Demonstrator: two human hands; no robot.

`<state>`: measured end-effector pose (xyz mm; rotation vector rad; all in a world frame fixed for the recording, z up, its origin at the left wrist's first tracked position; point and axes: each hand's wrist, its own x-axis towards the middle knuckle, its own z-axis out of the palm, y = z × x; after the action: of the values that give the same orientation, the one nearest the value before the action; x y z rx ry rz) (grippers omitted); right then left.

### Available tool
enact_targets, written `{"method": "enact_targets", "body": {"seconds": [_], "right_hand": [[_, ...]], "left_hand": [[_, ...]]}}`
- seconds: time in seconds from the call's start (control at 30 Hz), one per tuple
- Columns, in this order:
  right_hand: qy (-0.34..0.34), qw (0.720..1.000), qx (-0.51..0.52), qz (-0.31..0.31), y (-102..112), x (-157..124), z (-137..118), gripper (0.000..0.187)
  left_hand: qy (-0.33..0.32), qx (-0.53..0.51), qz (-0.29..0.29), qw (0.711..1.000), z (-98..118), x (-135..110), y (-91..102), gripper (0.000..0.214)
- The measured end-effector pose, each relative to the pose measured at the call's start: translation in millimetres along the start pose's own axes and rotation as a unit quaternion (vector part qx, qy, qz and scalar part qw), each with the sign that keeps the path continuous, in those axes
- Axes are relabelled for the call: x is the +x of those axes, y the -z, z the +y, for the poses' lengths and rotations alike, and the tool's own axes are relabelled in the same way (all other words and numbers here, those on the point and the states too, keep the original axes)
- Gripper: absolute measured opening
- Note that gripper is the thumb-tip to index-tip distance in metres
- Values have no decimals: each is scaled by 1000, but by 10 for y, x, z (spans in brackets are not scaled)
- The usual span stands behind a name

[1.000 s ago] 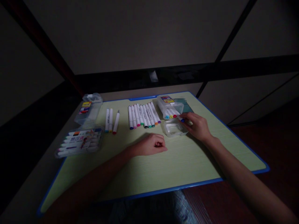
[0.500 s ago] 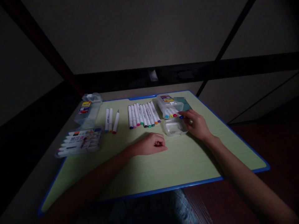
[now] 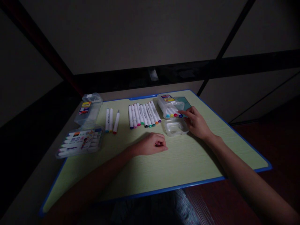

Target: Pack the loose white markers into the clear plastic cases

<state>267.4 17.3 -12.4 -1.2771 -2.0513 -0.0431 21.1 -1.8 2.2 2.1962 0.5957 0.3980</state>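
Our right hand [image 3: 195, 123], fingers loosely apart, touches the markers [image 3: 173, 113] lodged in the open case [image 3: 167, 103]; the lid [image 3: 175, 127] lies off beside our palm, a loose row [image 3: 143, 115] of others further left. Our left hand [image 3: 152, 144] rests fisted.

row of loose markers [image 3: 143, 115], flat marker pack [image 3: 79, 142], clear case [image 3: 89, 110]

We cannot tell whether the right hand [image 3: 196, 124] pinches a marker or only touches the caps [image 3: 174, 116] at the mouth of the open marker box [image 3: 169, 106]; the light is too dim. The left hand [image 3: 152, 144] curls over its palm, hiding it. The box's label [image 3: 167, 98] is too small for us to read, and both forearms run off the bottom edge.
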Motion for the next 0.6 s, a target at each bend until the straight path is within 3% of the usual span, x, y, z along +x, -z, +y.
{"method": "enact_targets", "body": {"seconds": [0.33,0.6], "right_hand": [[18,999,25,39,-17,-2,6,38],[1,999,41,13,-15,4,13,40]], "left_hand": [[-2,-9,1,1000,2,-2,0,15],[-3,-3,0,1000,0,0,-1,15]]}}
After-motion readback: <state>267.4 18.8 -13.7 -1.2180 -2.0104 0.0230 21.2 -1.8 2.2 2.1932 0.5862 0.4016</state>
